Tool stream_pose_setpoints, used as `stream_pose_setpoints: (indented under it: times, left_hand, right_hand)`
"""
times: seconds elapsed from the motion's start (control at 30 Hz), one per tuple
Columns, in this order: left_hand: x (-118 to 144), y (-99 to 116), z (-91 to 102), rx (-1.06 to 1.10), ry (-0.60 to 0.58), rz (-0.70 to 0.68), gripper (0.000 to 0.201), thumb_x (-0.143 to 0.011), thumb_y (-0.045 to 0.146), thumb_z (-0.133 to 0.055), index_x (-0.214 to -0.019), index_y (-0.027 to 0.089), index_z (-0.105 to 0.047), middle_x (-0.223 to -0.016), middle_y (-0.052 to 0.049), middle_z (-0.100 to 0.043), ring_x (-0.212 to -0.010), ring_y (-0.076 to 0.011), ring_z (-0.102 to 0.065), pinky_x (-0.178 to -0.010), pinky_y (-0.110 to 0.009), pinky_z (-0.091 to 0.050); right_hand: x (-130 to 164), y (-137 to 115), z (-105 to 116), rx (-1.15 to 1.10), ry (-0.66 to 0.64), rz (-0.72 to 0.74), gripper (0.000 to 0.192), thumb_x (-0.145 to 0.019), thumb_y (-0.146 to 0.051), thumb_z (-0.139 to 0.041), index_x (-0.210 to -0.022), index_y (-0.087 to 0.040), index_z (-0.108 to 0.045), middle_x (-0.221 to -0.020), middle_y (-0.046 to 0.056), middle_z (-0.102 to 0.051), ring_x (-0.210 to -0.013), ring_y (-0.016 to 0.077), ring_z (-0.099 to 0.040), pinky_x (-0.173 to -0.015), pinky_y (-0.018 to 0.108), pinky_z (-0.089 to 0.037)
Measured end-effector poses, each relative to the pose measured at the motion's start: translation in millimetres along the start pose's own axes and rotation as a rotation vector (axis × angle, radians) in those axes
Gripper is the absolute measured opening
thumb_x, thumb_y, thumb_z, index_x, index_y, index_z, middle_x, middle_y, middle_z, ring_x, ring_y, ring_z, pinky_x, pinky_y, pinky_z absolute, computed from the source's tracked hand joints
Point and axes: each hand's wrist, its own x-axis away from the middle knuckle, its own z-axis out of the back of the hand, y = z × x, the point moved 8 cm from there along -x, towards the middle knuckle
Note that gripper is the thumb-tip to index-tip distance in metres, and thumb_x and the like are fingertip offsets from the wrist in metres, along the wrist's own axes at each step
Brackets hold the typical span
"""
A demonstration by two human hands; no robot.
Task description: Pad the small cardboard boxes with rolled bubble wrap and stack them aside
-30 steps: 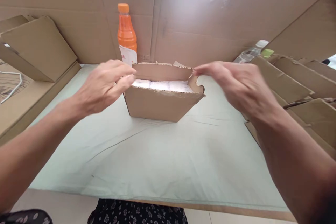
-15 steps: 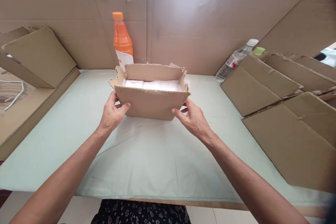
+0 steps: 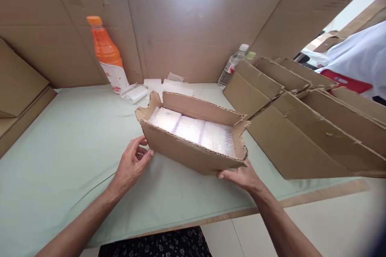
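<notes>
**Holding an open cardboard box at both ends**

Starting at the far left, flat cardboard sheets [image 3: 15, 88] lie stacked at the edge of the table [image 3: 60, 128], which is covered with a pale green cloth. Behind them a cardboard wall [image 3: 187, 20] runs across the back. An orange bottle [image 3: 106, 54] with an orange cap stands against that wall, and just to its right lie a few small white packets [image 3: 135, 93] and scraps of white paper.

Nearer the person, the left hand [image 3: 131, 166] rests on the cloth at the box's lower left corner, fingers curled, with the fingertips touching the near wall; it presses against the cardboard rather than closing round it.

The cardboard box [image 3: 187, 154] sits in the middle of the table, turned at an angle, its top flaps open. Inside, white bubble-wrapped packs [image 3: 193, 130] lie side by side, filling the bottom.

The right hand [image 3: 241, 176] is at the box's near right corner, fingers tucked under the bottom edge and gripping it from below; that end of the box looks slightly raised, though I cannot tell for sure.

Further right, a clear water bottle [image 3: 233, 66] stands by the back wall. Beside it, folded flat boxes [image 3: 301, 128] overlap in a row to the table's right edge. Beyond them, at the far right, part of another person's white sleeve [image 3: 362, 52] shows.
</notes>
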Motion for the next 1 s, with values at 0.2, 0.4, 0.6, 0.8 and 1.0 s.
stream_pose_setpoints:
  times: [0.2, 0.4, 0.6, 0.8, 1.0]
  left_hand:
    - [-9, 8, -45.7, 0.243, -0.037, 0.026, 0.085, -0.079, 0.047, -0.074, -0.15, 0.023, -0.035, -0.105, -0.005, -0.06, -0.099, -0.0223, -0.067, -0.087, -0.039, -0.06]
    - [-48, 46, -144.7, 0.158, -0.343, -0.084, 0.098, -0.073, 0.035, -0.069, -0.158, 0.016, -0.024, -0.155, -0.022, -0.041, -0.133, -0.0333, -0.055, -0.106, -0.049, -0.05]
    - [-48, 61, -200.1, -0.07, -0.469, -0.22, 0.084, -0.079, 0.028, -0.063, -0.157, 0.019, -0.034, -0.159, -0.018, -0.039, -0.135, -0.0357, -0.052, -0.104, -0.053, -0.051]
    - [-84, 66, -222.3, -0.089, -0.444, -0.356, 0.092, -0.078, 0.034, -0.068, -0.159, 0.02, -0.027, -0.165, -0.02, -0.028, -0.153, -0.0377, -0.031, -0.12, -0.058, -0.036]
    - [-140, 81, -275.3, -0.025, -0.417, -0.472, 0.126, -0.066, 0.055, -0.083, -0.161, 0.018, -0.009, -0.171, -0.023, -0.01, -0.16, -0.0414, -0.006, -0.128, -0.06, -0.013]
  right_hand:
    - [12, -4, -6, -0.042, 0.115, 0.015, 0.123, -0.073, -0.065, -0.078, -0.165, -0.028, -0.005, -0.165, 0.017, -0.032, -0.15, 0.0379, -0.039, -0.119, 0.058, -0.039]
    - [-18, 42, 43, -0.04, 0.391, -0.01, 0.12, -0.071, -0.061, -0.079, -0.163, -0.025, -0.01, -0.16, 0.021, -0.038, -0.142, 0.0356, -0.048, -0.109, 0.054, -0.048]
    - [-75, 74, 69, 0.119, 0.426, -0.084, 0.116, -0.078, -0.063, -0.071, -0.164, -0.018, -0.008, -0.161, 0.023, -0.034, -0.145, 0.0346, -0.044, -0.112, 0.053, -0.045]
    - [-44, 84, 48, 0.175, 0.287, -0.181, 0.08, -0.093, -0.056, -0.055, -0.159, -0.019, -0.031, -0.159, 0.02, -0.041, -0.144, 0.0328, -0.046, -0.113, 0.055, -0.045]
    - [-36, 100, 21, 0.272, 0.127, -0.229, 0.083, -0.085, -0.044, -0.059, -0.159, -0.017, -0.031, -0.163, 0.02, -0.037, -0.153, 0.0346, -0.034, -0.118, 0.059, -0.037]
